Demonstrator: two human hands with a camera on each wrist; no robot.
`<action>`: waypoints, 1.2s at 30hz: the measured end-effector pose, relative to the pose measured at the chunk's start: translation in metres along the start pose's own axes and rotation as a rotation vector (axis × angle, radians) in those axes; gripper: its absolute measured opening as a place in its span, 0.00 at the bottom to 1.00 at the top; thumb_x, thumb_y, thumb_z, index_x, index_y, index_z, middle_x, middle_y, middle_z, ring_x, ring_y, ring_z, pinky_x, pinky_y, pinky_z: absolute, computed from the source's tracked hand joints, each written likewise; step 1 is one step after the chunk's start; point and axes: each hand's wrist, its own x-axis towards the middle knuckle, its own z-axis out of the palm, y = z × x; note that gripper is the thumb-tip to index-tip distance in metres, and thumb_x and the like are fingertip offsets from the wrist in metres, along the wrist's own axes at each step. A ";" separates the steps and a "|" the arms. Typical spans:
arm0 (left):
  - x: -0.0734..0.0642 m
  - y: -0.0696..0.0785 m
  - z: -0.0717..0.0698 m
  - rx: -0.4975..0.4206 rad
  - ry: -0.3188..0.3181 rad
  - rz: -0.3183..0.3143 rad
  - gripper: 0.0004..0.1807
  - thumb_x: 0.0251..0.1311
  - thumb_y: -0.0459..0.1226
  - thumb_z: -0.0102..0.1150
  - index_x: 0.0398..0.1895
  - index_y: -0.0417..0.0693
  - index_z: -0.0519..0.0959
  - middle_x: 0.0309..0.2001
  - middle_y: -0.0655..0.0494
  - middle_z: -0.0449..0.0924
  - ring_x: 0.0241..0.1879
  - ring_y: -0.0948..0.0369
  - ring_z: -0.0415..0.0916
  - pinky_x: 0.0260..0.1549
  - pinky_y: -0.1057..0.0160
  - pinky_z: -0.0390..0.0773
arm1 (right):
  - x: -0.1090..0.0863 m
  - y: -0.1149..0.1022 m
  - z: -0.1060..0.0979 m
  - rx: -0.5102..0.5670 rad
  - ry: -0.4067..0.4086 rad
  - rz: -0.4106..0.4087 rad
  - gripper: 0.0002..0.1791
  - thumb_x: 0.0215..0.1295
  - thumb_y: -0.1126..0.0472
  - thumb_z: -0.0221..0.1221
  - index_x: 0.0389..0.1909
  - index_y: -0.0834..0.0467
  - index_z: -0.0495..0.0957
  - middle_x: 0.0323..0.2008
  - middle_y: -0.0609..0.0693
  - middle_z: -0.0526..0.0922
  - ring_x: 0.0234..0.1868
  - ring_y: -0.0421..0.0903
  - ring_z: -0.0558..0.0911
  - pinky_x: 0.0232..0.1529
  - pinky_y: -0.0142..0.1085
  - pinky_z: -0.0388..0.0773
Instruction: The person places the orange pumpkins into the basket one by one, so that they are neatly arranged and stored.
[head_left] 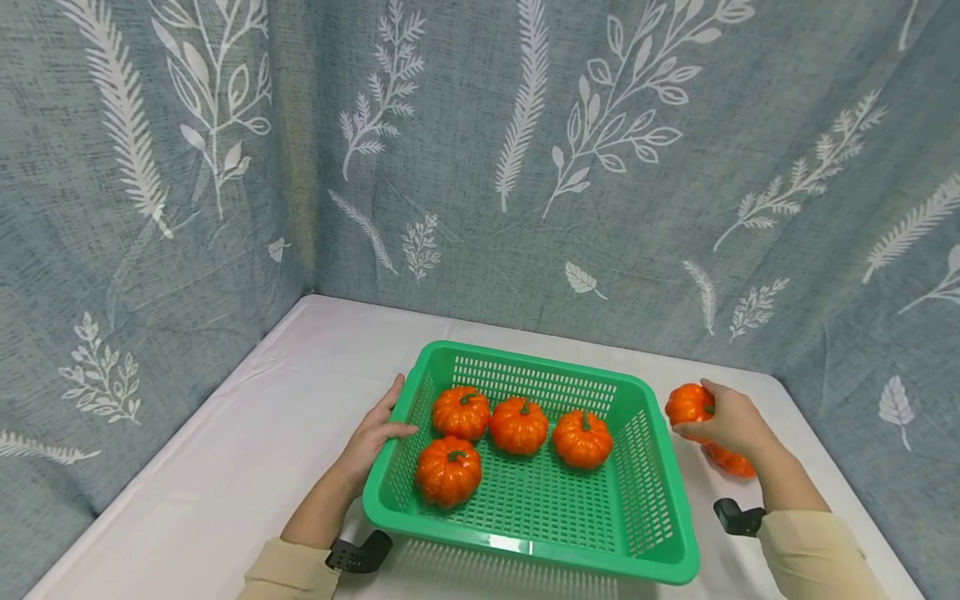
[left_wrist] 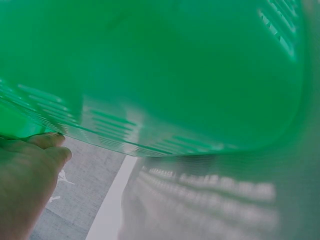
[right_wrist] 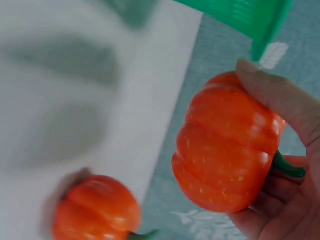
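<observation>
Head view: hands well apart. Left hand [head_left: 375, 439] has the basket [head_left: 600, 559] by its left side, thumb over the rim and fingers along the outside. Right hand [head_left: 731, 421] is clamped on a pumpkin [head_left: 688, 403], just off the basket's right side. A spare pumpkin [head_left: 733, 462] sits on the table [head_left: 247, 467] under that hand. Basket's got four pumpkins [head_left: 518, 426] in it, three in a row plus one in front at the left. Patterned curtain [head_left: 450, 125] behind.

Left wrist view: basically all green basket, with the hand's fingertips up against it at the lower left.

Right wrist view: thumb on one side of the pumpkin, fingers on the other, green stem [right_wrist: 288, 165] toward the palm. Spare one's lower left, basket corner's up top.
</observation>
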 end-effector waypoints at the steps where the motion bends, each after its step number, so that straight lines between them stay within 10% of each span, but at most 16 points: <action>1: 0.000 0.000 0.000 -0.003 -0.003 0.002 0.45 0.58 0.26 0.41 0.71 0.47 0.27 0.72 0.55 0.23 0.71 0.54 0.28 0.65 0.56 0.45 | 0.000 -0.002 -0.003 -0.003 0.012 -0.010 0.54 0.46 0.47 0.67 0.63 0.78 0.53 0.53 0.76 0.67 0.46 0.65 0.72 0.46 0.57 0.73; 36: 0.000 0.000 0.001 -0.008 -0.009 0.005 0.44 0.59 0.26 0.40 0.71 0.48 0.26 0.72 0.54 0.24 0.71 0.52 0.30 0.65 0.54 0.46 | -0.015 -0.120 -0.021 0.006 0.077 -0.405 0.48 0.43 0.58 0.71 0.64 0.71 0.58 0.61 0.68 0.64 0.58 0.64 0.68 0.50 0.53 0.74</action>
